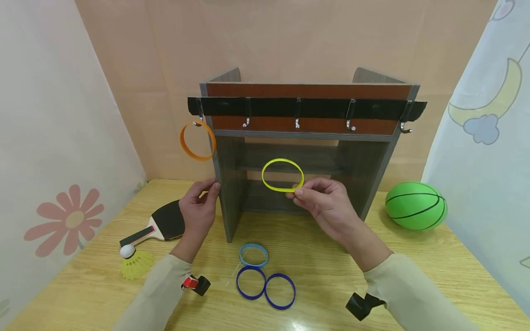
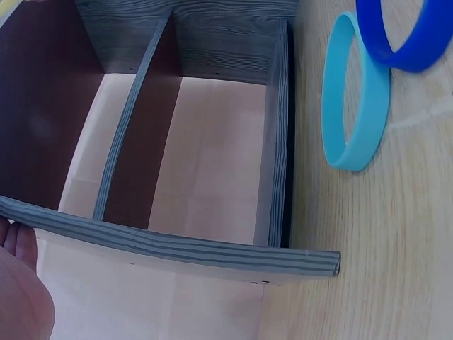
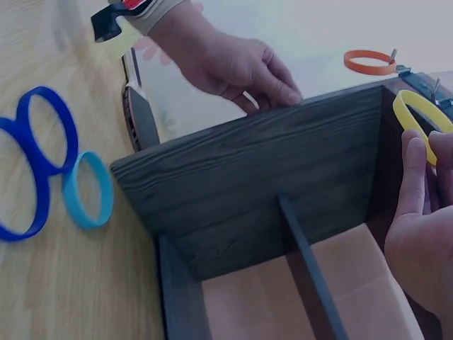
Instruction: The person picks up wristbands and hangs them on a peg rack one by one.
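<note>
Thumb and fingers of my right hand (image 1: 327, 202) pinch a yellow silicone wristband (image 1: 282, 160) by its near lower edge. In the head view it is held up before the shelf opening, below the hook rail (image 1: 273, 106). My left hand (image 1: 200, 207) holds the front edge of the left side panel of the wooden shelf (image 1: 227, 184), thumb at the edge and fingers on the outer side. An orange wristband (image 1: 201, 159) hangs from the leftmost hook. On the table before the shelf lie a light blue wristband (image 2: 371, 134) and two dark blue wristbands (image 1: 280, 307), touching one another.
A table tennis paddle (image 1: 169, 220) and a yellow shuttlecock (image 1: 136, 264) lie on the table (image 1: 323, 294) at left. A green ball (image 1: 416, 206) sits to the right of the shelf. Several metal hooks line the black rail; patterned cloth hangs at both sides.
</note>
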Available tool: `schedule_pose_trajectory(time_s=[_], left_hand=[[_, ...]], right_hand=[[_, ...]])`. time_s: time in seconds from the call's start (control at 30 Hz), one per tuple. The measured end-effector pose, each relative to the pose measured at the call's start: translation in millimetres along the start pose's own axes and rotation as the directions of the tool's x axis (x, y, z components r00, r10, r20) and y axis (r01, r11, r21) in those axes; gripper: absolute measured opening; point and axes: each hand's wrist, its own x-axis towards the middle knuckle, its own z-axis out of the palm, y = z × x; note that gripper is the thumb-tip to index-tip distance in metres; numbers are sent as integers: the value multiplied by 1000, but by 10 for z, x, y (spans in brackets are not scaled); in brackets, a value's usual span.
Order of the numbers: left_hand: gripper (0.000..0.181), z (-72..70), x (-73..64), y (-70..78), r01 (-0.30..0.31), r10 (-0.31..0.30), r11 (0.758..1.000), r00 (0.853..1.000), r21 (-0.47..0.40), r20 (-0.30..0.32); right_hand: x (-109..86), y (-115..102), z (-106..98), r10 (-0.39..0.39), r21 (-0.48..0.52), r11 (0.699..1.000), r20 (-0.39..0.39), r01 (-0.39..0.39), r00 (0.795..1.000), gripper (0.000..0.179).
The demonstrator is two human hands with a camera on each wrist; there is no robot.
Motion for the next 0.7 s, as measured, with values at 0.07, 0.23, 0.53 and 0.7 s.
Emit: schedule_pose_trajectory(time_s=[0.07, 0.23, 0.53, 0.7], left_hand=[[10, -11, -16, -62, 3, -3, 1000, 1000, 0, -2], [10, -41, -53, -159, 19, -19, 1000, 1000, -14, -4], [10, -44, -47, -186, 2, -2, 1000, 1000, -20, -2], [12, -47, -42, -193, -6, 6, 1000, 1000, -12, -5]], right_hand=[[42, -12, 60, -5, 14, 1000, -2, 6, 1000, 18], [123, -46, 192, -22, 35, 999, 17, 21, 1000, 16], [277, -127, 416, -44, 62, 997, 11, 44, 999, 17], [375, -151, 544, -74, 62, 995, 28, 73, 997, 20]])
